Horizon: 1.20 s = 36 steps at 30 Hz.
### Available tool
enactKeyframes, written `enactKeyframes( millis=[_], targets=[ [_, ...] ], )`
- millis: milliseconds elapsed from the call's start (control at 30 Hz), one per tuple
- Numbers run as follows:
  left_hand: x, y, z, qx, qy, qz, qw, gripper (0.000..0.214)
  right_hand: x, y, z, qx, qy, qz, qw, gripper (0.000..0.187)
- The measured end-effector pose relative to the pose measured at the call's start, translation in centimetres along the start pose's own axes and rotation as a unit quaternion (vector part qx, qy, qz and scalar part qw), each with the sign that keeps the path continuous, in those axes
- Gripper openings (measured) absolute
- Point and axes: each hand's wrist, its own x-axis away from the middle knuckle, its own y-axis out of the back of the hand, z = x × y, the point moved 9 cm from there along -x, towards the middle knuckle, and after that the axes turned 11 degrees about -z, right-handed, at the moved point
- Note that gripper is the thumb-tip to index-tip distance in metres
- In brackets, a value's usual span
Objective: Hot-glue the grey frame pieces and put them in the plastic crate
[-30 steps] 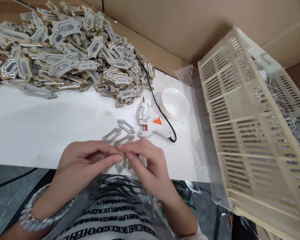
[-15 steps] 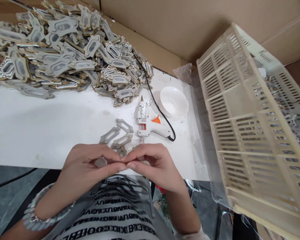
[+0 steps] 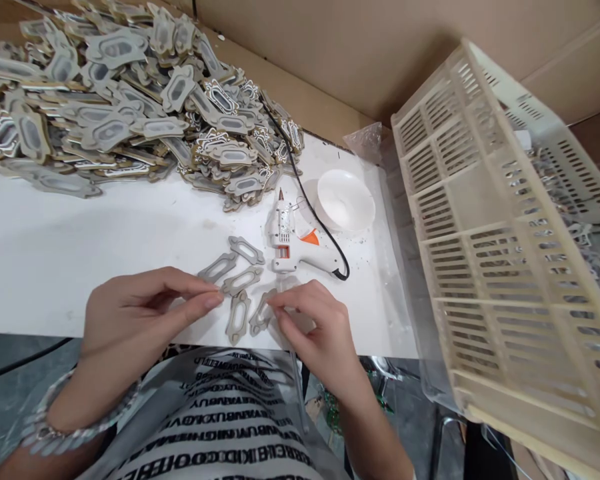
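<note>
- The left hand [image 3: 153, 320] was pinched, hold unclear.
- The right hand [image 3: 317, 327], nearly closed, hold unclear, was nearer the frame.
- That grey frame [image 3: 255, 323] lay just leftward, its long axis slanting away rightward.
- Beyond rested a glue gun [image 3: 305, 257].

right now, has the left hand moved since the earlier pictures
Yes: the left hand has moved to the left, away from the glue gun lying on the table.
</note>
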Motion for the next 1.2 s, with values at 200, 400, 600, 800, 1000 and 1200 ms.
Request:
enactKeyframes(
  millis=[200, 400, 600, 800, 1000, 1200],
  targets=[
    [0.0, -0.1, 0.0, -0.001, 0.003, -0.005, 1.0, 0.008, 0.8, -0.1, -0.1, 0.028, -0.01, -0.02, 0.999, 0.013],
    [-0.2, 0.1, 0.2, -0.005, 0.006, -0.008, 1.0, 0.007, 1.0, -0.8, -0.1, 0.045, -0.002, -0.01, 0.999, 0.012],
    [0.0, 0.4, 0.0, -0.004, 0.006, -0.018, 1.0, 0.007, 1.4, -1.4, 0.4, 0.13, 0.061, -0.014, 0.989, 0.01],
    [0.1, -0.7, -0.6, 0.011, -0.02, 0.025, 0.999, 0.008, 1.1, -0.4, 1.2, 0.115, 0.063, -0.077, 0.988, 0.006],
    [0.9, -2.6, -0.9, 0.029, -0.021, 0.103, 0.994, 0.006, 0.0, -0.9, 3.2, -0.014, 0.065, -0.088, 0.994, 0.002],
    [0.9, -2.0, -0.4, 0.011, -0.019, 0.078, 0.997, 0.002, -0.4, -1.9, 3.3, -0.052, 0.052, -0.082, 0.994, 0.006]
  ],
)
